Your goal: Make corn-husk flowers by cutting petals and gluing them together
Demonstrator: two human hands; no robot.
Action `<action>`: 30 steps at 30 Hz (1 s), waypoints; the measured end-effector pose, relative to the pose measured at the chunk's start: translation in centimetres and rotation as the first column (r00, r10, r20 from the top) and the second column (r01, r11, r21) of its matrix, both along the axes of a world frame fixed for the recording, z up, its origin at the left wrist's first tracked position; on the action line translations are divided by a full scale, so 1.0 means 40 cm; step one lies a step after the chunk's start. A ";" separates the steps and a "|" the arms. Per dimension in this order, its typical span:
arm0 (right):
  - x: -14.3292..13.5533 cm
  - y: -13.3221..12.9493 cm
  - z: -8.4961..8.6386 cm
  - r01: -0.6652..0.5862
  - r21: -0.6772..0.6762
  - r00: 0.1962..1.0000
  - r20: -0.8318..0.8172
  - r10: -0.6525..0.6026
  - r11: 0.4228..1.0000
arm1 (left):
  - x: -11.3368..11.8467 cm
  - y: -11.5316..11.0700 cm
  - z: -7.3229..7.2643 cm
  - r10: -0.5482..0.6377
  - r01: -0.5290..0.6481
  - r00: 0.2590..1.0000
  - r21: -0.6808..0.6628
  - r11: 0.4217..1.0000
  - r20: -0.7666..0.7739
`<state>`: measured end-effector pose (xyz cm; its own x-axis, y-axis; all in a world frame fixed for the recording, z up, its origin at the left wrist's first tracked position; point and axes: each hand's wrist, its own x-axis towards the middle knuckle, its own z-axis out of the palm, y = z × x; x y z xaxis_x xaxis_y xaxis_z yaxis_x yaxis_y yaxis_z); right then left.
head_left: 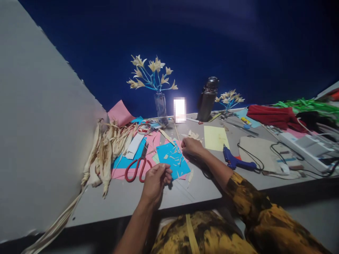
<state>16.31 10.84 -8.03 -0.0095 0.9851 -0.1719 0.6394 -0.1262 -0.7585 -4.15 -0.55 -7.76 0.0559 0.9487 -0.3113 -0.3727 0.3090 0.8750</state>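
My left hand [158,179] hovers over the near edge of the blue paper [173,169], its thumb and fingers curled together. Anything between those fingertips is too small to make out. Beyond the paper's right side, my right hand [192,146] has its fingers pinched, and what they hold, if anything, is hidden. A thin pale stick [176,132] runs up from near those fingertips. Cut scraps of dry husk [171,155] lie scattered over the blue paper. Red-handled scissors [143,162] rest on pink paper [120,173], just left of my left hand.
Dried corn husks [106,155] are heaped at the left. At the back stand a glass vase [160,107] of husk flowers, a bright light [179,110] and a dark flask [208,98]. A blue glue gun [235,158], yellow paper [215,137] and a power strip [304,148] lie to the right.
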 end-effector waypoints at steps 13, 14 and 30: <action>0.045 -0.055 0.043 -0.025 -0.063 0.708 -0.706 -0.027 0.998 | -0.025 -0.019 0.016 0.015 -0.015 1.000 0.007 1.000 0.026; 0.039 -0.064 0.048 -0.033 -0.063 0.692 -0.721 -0.023 0.997 | -0.029 -0.021 0.017 0.021 -0.022 0.999 0.010 1.000 0.033; 0.277 -0.442 0.144 -0.212 0.079 0.967 0.157 0.198 0.974 | 0.030 0.016 0.065 0.060 -0.078 0.983 0.100 0.992 0.172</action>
<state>27.38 -6.85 -2.27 -0.1944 0.9765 -0.0933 0.7499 0.0866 -0.6559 -2.94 0.08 -5.16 0.0317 0.9792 -0.2004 -0.5343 0.1861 0.8246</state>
